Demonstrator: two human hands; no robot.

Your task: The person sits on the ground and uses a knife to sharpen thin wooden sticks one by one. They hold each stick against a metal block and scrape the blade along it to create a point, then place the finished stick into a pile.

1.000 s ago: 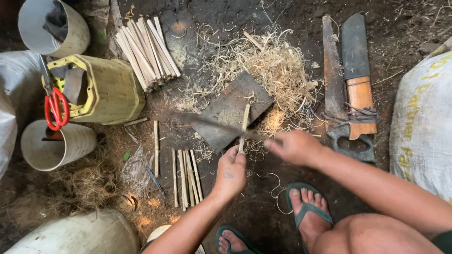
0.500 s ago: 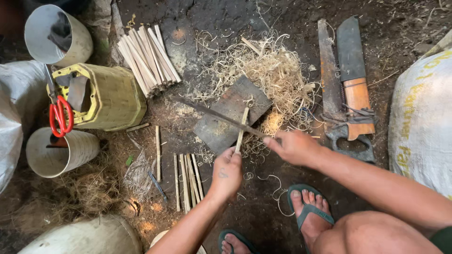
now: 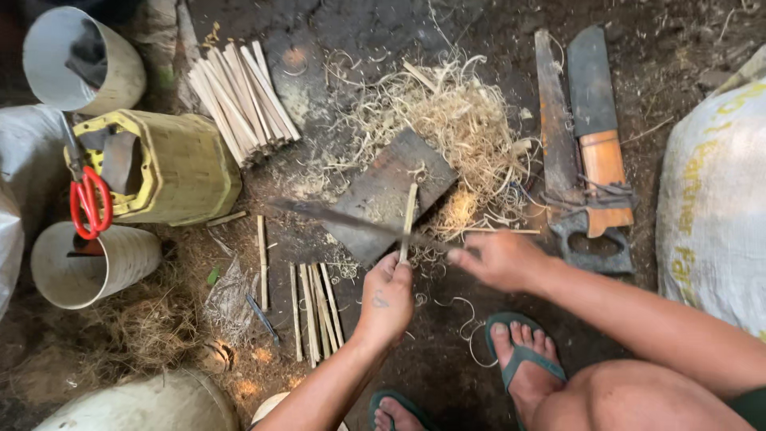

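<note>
Standing upright (slightly tilted), bamboo stick [image 3: 408, 217] in left hand [image 3: 386, 297].

Bare forearms and a bare knee, teal flip-flops [image 3: 523, 351] on both feet, a small dark mark on the left hand [image 3: 387, 299].

The left hand [image 3: 386, 297] is a closed fist, thumb up; the right hand [image 3: 496, 259] is curled shut just beside it

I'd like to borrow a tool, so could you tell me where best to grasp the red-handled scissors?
Take the scissors by the red loops, from above. They hang over the rim of the yellow container, blades pointing up and away, so the loops are the exposed, blunt end.
</note>
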